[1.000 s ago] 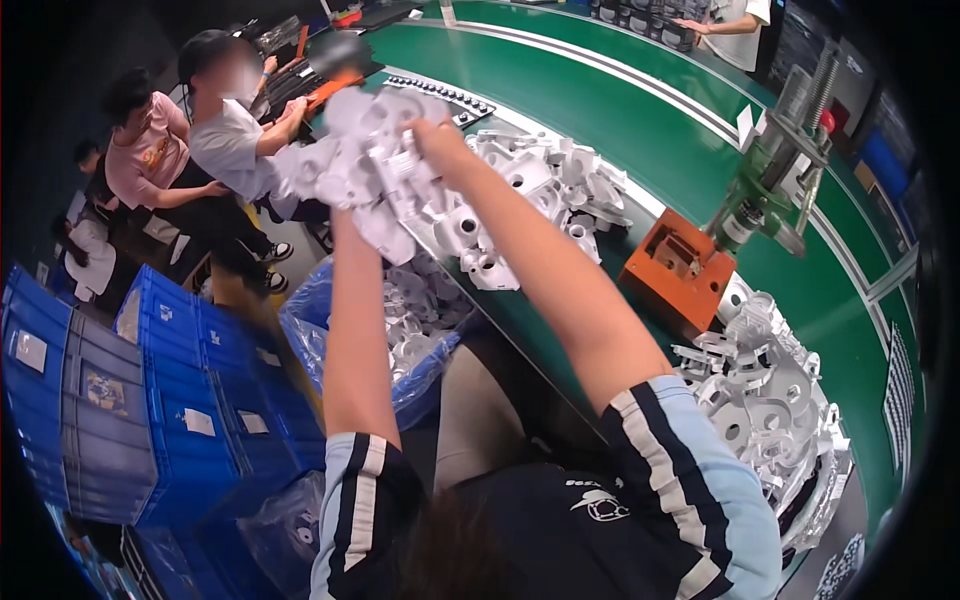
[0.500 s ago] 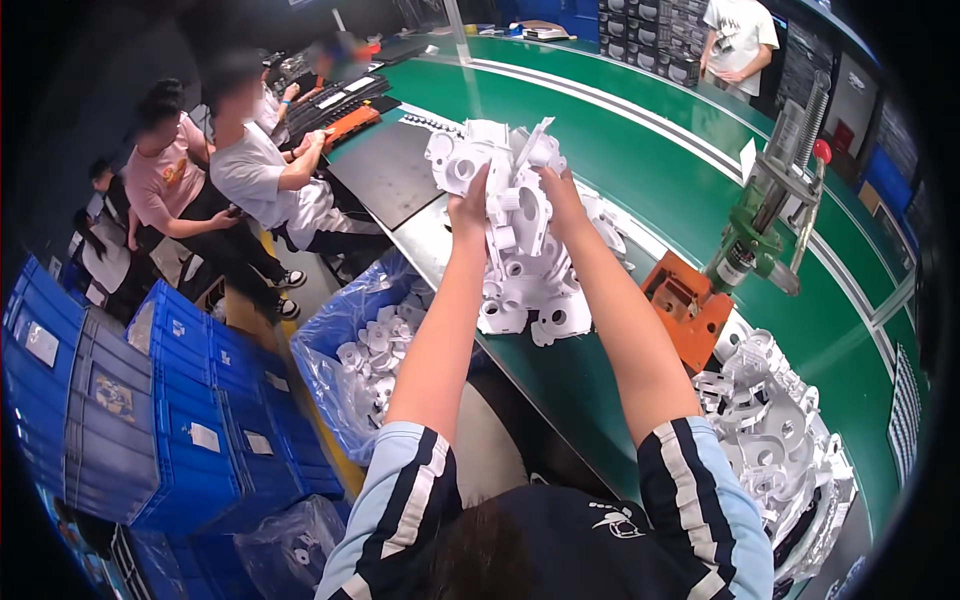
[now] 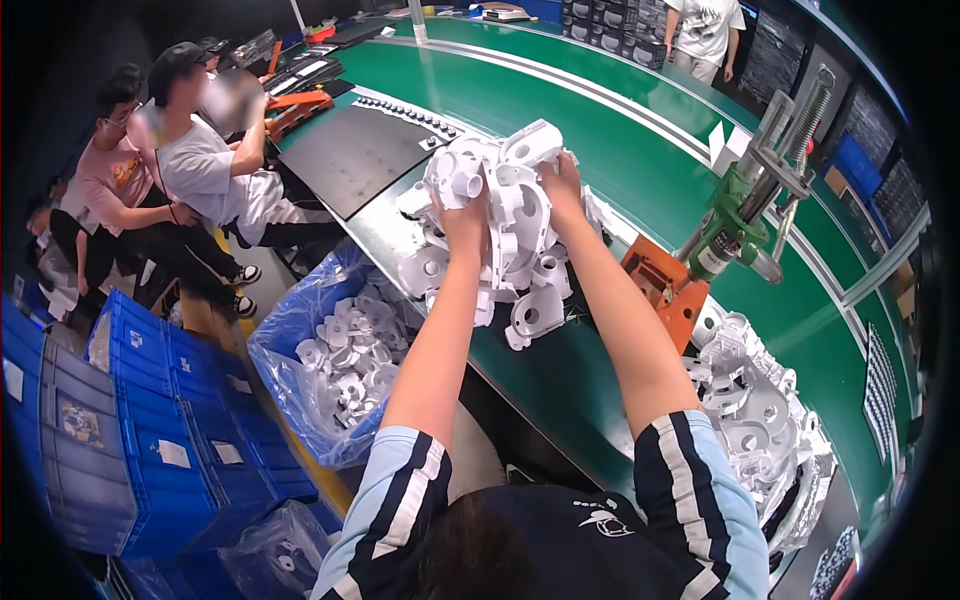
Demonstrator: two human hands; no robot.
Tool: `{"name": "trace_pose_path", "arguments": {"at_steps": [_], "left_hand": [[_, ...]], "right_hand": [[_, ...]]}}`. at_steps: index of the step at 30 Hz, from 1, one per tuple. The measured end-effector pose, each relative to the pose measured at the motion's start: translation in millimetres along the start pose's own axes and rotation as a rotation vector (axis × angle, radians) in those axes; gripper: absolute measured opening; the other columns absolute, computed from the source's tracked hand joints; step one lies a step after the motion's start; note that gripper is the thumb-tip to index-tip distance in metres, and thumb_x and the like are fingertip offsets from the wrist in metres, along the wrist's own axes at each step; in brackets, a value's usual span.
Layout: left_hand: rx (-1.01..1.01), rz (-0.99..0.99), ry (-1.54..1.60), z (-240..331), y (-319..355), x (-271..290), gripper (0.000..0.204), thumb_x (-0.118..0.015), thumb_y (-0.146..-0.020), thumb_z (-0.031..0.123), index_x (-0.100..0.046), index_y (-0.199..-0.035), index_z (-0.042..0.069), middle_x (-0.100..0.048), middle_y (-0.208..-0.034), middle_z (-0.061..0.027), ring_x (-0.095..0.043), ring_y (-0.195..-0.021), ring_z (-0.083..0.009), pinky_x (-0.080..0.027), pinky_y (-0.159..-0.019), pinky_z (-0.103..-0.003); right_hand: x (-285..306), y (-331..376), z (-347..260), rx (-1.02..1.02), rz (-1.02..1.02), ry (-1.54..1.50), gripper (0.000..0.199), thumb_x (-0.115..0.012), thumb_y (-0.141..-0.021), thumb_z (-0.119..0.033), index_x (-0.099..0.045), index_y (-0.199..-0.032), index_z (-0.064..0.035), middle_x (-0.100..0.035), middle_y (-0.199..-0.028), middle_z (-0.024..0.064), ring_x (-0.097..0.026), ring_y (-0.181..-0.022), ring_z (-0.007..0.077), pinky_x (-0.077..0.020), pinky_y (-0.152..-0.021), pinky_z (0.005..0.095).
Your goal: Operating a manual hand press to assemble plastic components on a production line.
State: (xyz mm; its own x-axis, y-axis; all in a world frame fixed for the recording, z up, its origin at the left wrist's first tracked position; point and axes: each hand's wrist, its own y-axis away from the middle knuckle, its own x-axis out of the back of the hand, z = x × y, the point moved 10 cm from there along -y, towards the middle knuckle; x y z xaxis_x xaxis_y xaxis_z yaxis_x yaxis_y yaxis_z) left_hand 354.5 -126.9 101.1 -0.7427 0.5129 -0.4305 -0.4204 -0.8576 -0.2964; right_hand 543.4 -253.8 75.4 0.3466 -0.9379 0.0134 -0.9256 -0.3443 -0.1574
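Both arms reach forward over the workbench to a heap of white moulded plastic parts (image 3: 520, 210). My left hand (image 3: 464, 225) is closed on the heap's left side, its fingers partly hidden behind the parts. On the opposite side my right hand (image 3: 563, 188) grips too, thumb near the top. A clump of several parts, with round holes and short tubes, is pressed between the two palms. More loose white parts (image 3: 425, 268) lie to the left of my left wrist, and one holed part (image 3: 537, 316) rests at the heap's near edge.
Right of the heap stands a green lever press (image 3: 722, 235) with an orange base (image 3: 660, 285). A second pile of white parts (image 3: 755, 420) lies nearer right. At left are a lined blue bin (image 3: 265, 345) of white pieces, stacked blue crates (image 3: 165, 440), a black mat (image 3: 365, 155) and seated co-workers (image 3: 205, 165).
The whole view has shifted, so bench, bin and press appear further left. The clump between my hands has tilted, and more white parts show left of my left hand. Both hands keep their grip.
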Motion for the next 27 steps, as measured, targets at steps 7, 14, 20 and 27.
{"name": "trace_pose_path", "arguments": {"at_steps": [7, 14, 20, 27], "left_hand": [[-0.243, -0.145, -0.521, 3.6, 0.9, -8.8, 0.052, -0.07, -0.074, 0.027, -0.053, -0.116, 0.002, -0.053, -0.117, -0.0146, -0.044, -0.112, -0.0323, -0.021, -0.104, -0.043], [-0.358, -0.19, -0.737, 7.6, 21.3, -24.3, 0.063, -0.064, -0.078, 0.04, -0.044, -0.128, 0.007, -0.046, -0.131, -0.012, -0.036, -0.125, -0.0303, -0.008, -0.11, -0.044], [-0.753, -0.206, -0.905, 25.5, 35.5, -38.6, 0.054, -0.069, -0.073, 0.03, -0.053, -0.121, 0.013, -0.048, -0.127, -0.0082, -0.033, -0.127, -0.0289, -0.006, -0.112, -0.043], [-0.572, -0.373, -0.574, 16.5, 38.4, -30.0, 0.049, -0.071, -0.068, 0.018, -0.057, -0.115, 0.014, -0.029, -0.138, -0.023, -0.025, -0.132, -0.0349, -0.026, -0.106, -0.04]], "right_hand": [[16.6, -6.4, 19.0, 0.005, -0.012, -0.079, 0.049, -0.057, -0.08, -0.03, -0.049, -0.12, -0.004, -0.046, -0.122, 0.0209, -0.052, -0.108, 0.0316, -0.0408, -0.09, 0.0359], [48.9, 9.5, 0.0, -0.025, -0.045, 0.558, 0.031, -0.053, -0.085, -0.031, -0.059, -0.104, -0.0065, -0.062, -0.09, 0.0085, -0.06, -0.062, 0.0171, -0.0463, -0.05, 0.0285], [55.2, 32.6, -9.3, -0.188, -0.279, 0.751, 0.035, -0.055, -0.076, -0.028, -0.064, -0.101, -0.0047, -0.065, -0.097, 0.0176, -0.062, -0.092, 0.0298, -0.0469, -0.081, 0.0372], [42.3, 64.7, -87.8, -0.102, -0.643, 1.112, 0.033, -0.055, -0.078, -0.024, -0.065, -0.098, 0.0006, -0.066, -0.081, 0.0143, -0.065, -0.065, 0.0203, -0.0516, -0.066, 0.0317]]}}
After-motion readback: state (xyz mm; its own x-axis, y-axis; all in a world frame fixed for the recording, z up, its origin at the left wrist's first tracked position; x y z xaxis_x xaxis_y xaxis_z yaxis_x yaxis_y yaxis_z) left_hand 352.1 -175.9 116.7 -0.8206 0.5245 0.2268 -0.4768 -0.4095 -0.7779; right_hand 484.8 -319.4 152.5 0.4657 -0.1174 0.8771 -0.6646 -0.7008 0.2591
